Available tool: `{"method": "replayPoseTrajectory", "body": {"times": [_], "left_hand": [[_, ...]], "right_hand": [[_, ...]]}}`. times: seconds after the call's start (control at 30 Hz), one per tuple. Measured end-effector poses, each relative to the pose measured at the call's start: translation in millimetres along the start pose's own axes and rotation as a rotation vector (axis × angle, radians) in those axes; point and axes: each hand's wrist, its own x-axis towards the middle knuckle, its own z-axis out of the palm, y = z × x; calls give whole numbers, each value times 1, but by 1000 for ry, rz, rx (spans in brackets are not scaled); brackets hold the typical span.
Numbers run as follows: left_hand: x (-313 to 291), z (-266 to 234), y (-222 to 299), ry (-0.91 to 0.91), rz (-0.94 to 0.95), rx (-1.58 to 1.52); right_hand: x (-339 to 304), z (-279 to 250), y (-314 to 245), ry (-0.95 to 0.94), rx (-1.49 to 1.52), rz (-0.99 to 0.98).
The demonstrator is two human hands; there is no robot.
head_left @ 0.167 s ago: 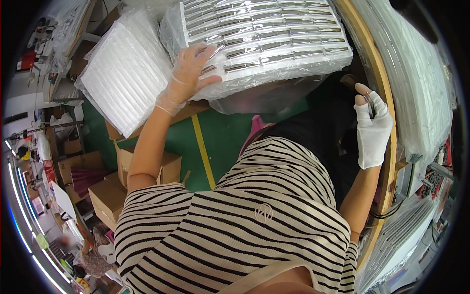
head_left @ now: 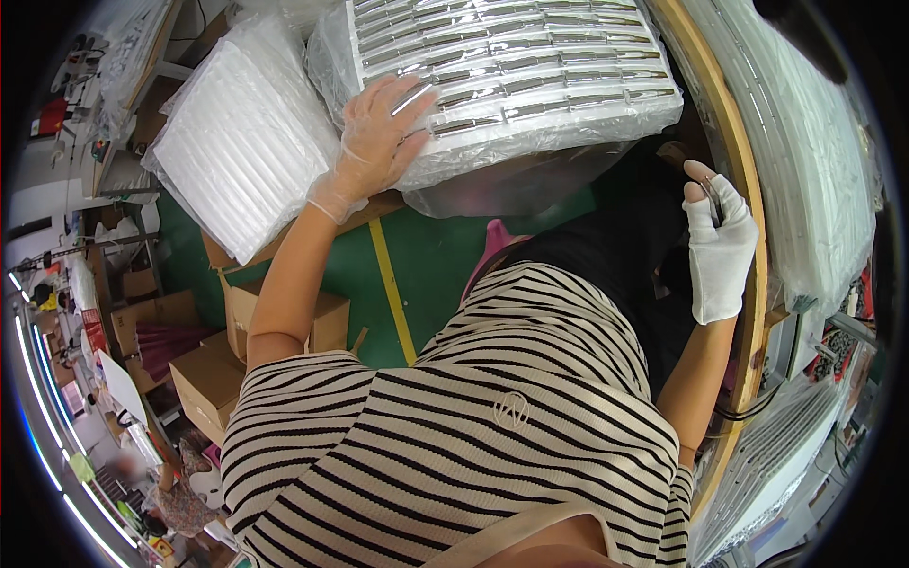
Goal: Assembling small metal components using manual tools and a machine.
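Observation:
My left hand (head_left: 379,142), in a thin clear glove, is at the near left corner of a white tray (head_left: 445,161) wrapped in clear plastic. Its fingers close on a shiny slim metal piece (head_left: 413,97), which lies slantwise across the fingertips. Rows of similar chrome pieces (head_left: 530,87) fill the tray. Off to the right, my right hand (head_left: 724,251) wears a white glove with bare thumb and fingertip. It is closed on a small shiny curved metal piece (head_left: 712,201), whose kind I cannot make out, beside a wooden edge.
Left of the tray lies a white ridged foam tray (head_left: 237,142) in plastic. A wooden rail (head_left: 748,180) runs down the right, with plastic-wrapped stacks (head_left: 805,161) beyond. Cardboard boxes (head_left: 213,379) stand on the green floor (head_left: 355,275). Another person (head_left: 185,497) is far off at lower left.
My left fingers have drawn in slightly, and the metal piece now shows more fully across them. My right hand has barely moved.

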Motion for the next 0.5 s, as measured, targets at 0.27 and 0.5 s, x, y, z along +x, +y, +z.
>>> {"method": "replayPoseTrajectory", "body": {"times": [0.27, 0.5], "left_hand": [[9, 3, -1, -33, 94, -26], [13, 1, -7, 27, 47, -199]], "right_hand": [[22, -50, 11, 446, -303, -310], [85, -123, 2, 441, -1152, -357]]}}
